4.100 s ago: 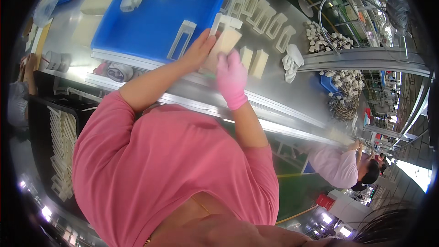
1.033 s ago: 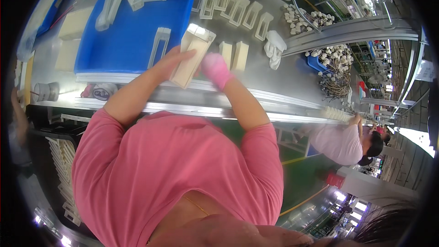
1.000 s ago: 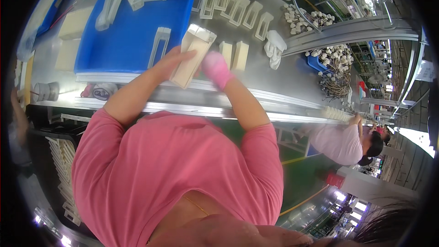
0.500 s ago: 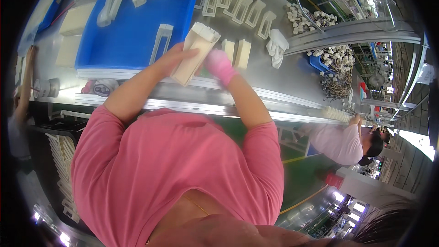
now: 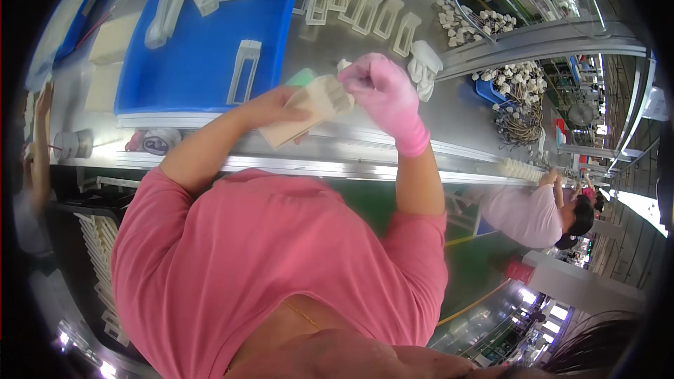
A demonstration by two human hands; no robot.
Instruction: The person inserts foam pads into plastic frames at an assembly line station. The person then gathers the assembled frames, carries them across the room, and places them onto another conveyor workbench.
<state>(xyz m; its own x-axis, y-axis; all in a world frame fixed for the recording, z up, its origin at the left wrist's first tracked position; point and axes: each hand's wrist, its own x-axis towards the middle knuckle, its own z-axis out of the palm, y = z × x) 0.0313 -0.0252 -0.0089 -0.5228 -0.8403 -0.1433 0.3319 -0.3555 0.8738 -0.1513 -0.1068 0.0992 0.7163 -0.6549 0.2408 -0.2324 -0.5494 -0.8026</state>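
My bare left hand is wrapped round a cream-coloured rectangular plastic housing, tilted up to the right over the table's front edge. The housing's far end is blurred. Beside that end, my right hand in a pink glove is raised, fingers curled in. What it pinches, if anything, is hidden; a small pale bit shows by its fingertips. Just beyond the housing lies a light green piece, partly covered. In the blue tray a white open frame lies near my left hand.
Several white frames stand in a row on the metal table. A white glove lies right of them, before a metal rail. Cream blocks sit left of the tray. A co-worker is at the far right.
My right hand has moved up and right, off the housing's side, and its fingers are curled. The housing has tipped further right and lower in my left hand. The green piece has come into sight.
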